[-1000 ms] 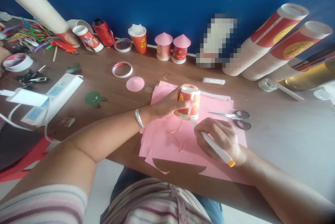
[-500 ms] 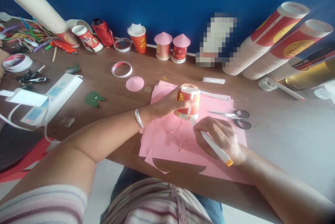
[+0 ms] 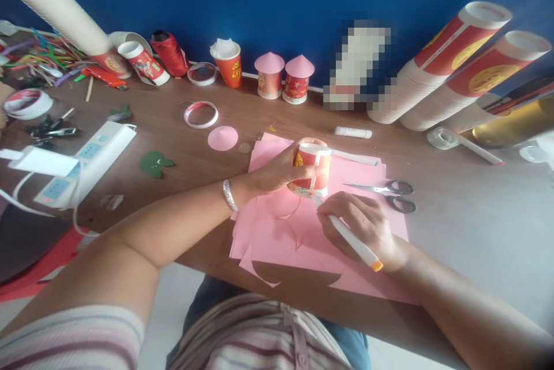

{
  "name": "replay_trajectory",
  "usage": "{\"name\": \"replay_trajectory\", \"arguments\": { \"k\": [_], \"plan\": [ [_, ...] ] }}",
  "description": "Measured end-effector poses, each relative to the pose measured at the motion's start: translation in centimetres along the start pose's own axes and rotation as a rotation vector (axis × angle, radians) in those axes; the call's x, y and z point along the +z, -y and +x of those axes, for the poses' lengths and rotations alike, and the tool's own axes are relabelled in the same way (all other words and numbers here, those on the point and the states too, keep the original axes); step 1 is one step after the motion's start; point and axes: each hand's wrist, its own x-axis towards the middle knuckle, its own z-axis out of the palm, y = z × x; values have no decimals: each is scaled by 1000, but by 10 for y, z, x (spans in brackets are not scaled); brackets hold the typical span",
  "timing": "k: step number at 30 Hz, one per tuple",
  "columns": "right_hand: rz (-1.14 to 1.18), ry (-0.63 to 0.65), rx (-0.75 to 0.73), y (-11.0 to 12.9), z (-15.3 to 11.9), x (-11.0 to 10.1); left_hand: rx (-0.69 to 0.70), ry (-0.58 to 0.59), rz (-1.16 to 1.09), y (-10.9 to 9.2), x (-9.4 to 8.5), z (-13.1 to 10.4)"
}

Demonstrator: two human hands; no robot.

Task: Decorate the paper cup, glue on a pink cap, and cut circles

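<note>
My left hand (image 3: pixel 281 171) is wrapped round a red paper cup (image 3: pixel 321 169) with a white rim and a patterned band at its lower edge. In my right hand (image 3: pixel 361 223) is a white marker (image 3: pixel 355 241) with an orange end, its tip at the cup's lower edge. Both hands are over a stack of pink paper (image 3: pixel 277 237), which has curved cut-outs along its front. Scissors (image 3: pixel 385 188) with dark handles lie on the paper, to the right of the cup. A white pen (image 3: pixel 355 157) rests along the paper's back edge.
Two pink-roofed cups (image 3: pixel 298 84) stand by the blue wall, with tall cup stacks (image 3: pixel 437 70) to the right. A pink cone (image 3: pixel 223 138), tape rings (image 3: pixel 201 115), a green paper piece (image 3: pixel 153 163) and a power strip (image 3: pixel 89 159) lie to the left. A white tube (image 3: pixel 353 133) lies behind the paper.
My right hand and the marker have shifted very slightly left. My left hand still holds the cup in the same place.
</note>
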Motion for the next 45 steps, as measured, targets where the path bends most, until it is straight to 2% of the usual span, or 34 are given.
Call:
{"name": "replay_trajectory", "arguments": {
  "k": [12, 20, 31, 37, 42, 45],
  "plan": [
    [41, 1, 36, -1, -1, 0, 21, 5, 9, -1, -1, 1],
    [43, -3, 45, 1, 0, -1, -13, -18, 5, -2, 0, -1],
    [-15, -58, -129, 0, -2, 1, -65, -77, -164, 0, -6, -1],
    [-25, -53, -132, 3, 1, 1, -85, -109, -224, 1, -9, 0],
    [-9, -16, -135, 5, 2, 1, -21, -67, -244, 1, -7, 0],
    [17, -7, -134, 6, 2, 2, -15, -83, -217, 1, -5, -1]
  ]
}}
